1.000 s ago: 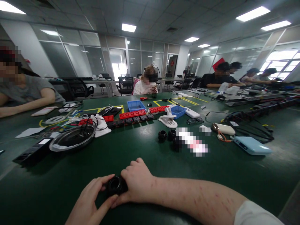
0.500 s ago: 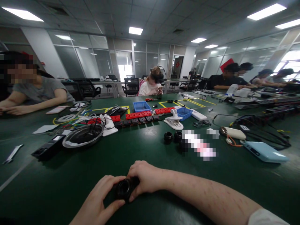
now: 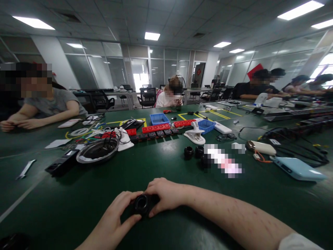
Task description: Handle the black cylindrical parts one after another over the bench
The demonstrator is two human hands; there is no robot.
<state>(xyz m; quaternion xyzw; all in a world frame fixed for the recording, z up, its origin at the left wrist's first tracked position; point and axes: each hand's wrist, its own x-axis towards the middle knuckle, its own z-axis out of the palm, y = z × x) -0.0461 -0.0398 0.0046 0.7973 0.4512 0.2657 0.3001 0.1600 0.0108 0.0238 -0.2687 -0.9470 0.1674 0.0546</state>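
A black hollow round fitting (image 3: 142,205) lies between my hands near the front of the green table, its round opening turned towards me. My left hand (image 3: 118,215) closes on its left side, the thumb below and the fingers above. From the right, my right hand (image 3: 165,194) grips it with curled fingers and thumb; part of the fitting is hidden behind them. Farther ahead stand similar black round fittings (image 3: 188,152), partly beside a blurred-out patch. At the bottom left corner a dark object (image 3: 15,241) is cut off by the frame.
On the left are a wrench (image 3: 26,169), a black box-shaped device (image 3: 62,162) and a metal bowl (image 3: 82,158). Red and black socket strips (image 3: 156,133), blue trays (image 3: 159,119) and a white clip (image 3: 195,133) lie ahead. A light-blue box (image 3: 299,169) is right. Other people sit around.
The view has turned slightly left and up, so the scene sits a little farther right and lower. A dark object shows at the bottom left. Both hands keep their grip on the fitting.
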